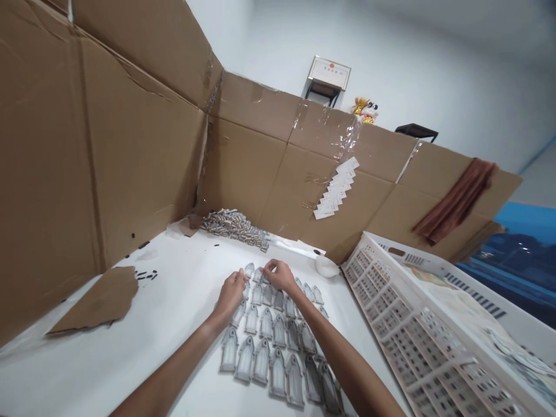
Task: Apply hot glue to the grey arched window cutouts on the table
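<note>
Several grey, arch-topped flat pieces lie in rows on the white table, their pointed ends facing away from me. At the far left corner of these rows is my left hand, its fingers pinched together beside a grey piece. My right hand reaches across the rows from the right, with thumb and fingertips closed at the neighbouring piece. Whatever sits between the fingertips of either hand is too small to make out. My right forearm covers part of the rows on the right.
Cardboard walls enclose the left and back of the table. A heap of grey pieces lies against the back wall. Right of the hands stand a small white bowl and a white plastic crate. Torn cardboard lies left.
</note>
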The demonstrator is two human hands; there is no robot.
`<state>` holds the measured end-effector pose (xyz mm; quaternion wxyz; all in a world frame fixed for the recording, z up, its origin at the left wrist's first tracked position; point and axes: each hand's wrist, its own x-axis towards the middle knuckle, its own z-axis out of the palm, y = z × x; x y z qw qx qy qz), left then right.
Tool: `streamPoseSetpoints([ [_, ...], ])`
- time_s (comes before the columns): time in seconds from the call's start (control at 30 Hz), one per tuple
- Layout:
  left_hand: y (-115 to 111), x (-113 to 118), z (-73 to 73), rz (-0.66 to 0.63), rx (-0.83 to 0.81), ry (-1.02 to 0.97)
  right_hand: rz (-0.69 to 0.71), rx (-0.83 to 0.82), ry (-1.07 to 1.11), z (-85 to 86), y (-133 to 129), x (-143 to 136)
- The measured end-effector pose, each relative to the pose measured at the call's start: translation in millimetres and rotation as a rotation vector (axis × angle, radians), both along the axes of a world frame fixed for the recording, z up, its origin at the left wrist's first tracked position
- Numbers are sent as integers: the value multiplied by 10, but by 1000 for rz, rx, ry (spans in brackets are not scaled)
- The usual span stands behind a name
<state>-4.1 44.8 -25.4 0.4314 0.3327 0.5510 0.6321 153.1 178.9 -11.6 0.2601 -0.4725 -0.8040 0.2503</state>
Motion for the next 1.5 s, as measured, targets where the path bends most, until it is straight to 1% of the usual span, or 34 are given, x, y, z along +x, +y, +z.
streamPoseSetpoints([
  [0.07,-1,-2,1,-12,41,161,79,-27,35,114,-53,-33],
  [0.17,4,-16,-3,-19,79,398,257,-130,100,291,-156,-89],
  [0.23,12,-25,-10,-16,90,444,355,-213,172,381,-220,-126],
  [0.3,24,-29,-21,-33,111,448,393,-264,225,431,-254,-159],
  [0.37,41,-30,-38,-50,125,422,360,-243,220,437,-243,-183],
  [0.43,59,-39,-61,-27,125,376,253,-162,185,407,-190,-191],
  [0.5,75,-66,-90,48,112,346,116,-66,148,352,-116,-183],
  [0.57,84,-114,-117,157,96,353,0,-15,110,280,-46,-170],
  [0.67,85,-193,-142,278,85,374,-108,-11,31,154,12,-168],
  [0.77,82,-233,-141,319,67,353,-167,-19,-46,43,20,-184],
  [0.87,82,-230,-130,318,58,326,-205,-12,-103,-6,24,-166],
  [1.07,93,-224,-129,294,78,335,-261,-18,-126,20,103,-43],
  [1.27,99,-234,-123,292,73,342,-190,-48,-58,18,167,-14],
  [1.5,82,-224,-102,284,77,342,-146,-66,-40,74,241,4],
])
